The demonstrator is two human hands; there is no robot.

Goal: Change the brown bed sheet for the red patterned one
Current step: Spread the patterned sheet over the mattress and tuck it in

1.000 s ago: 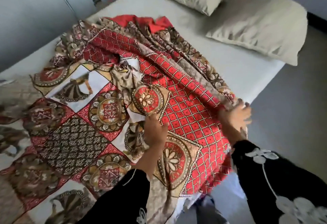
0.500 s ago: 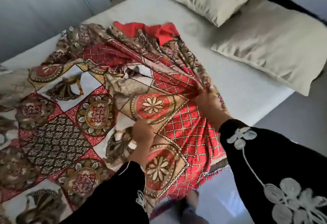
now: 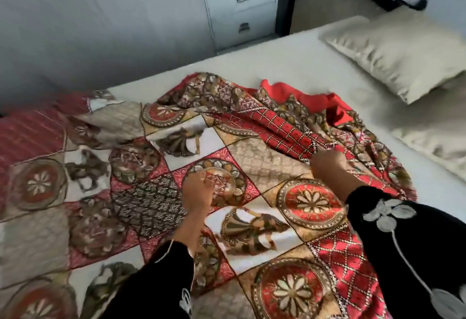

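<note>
Head view: left hand (image 3: 199, 191) and right hand (image 3: 327, 165) on red patterned sheet (image 3: 264, 165)

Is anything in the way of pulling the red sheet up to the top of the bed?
Yes. One pillow and a second pillow lie on the bare mattress beyond the bunched sheet in the right hand.

The left arm (image 3: 185, 228) reaches forward over the sheet (image 3: 264, 165), its forearm bare. The left grip (image 3: 198, 194) rests near the sheet's middle with its fingers curled down against the cloth; blur hides whether they pinch it. The right arm (image 3: 339, 183) stretches toward the sheet's bunched far end, where the right grip (image 3: 327, 165) clutches a gathered red fold.
</note>
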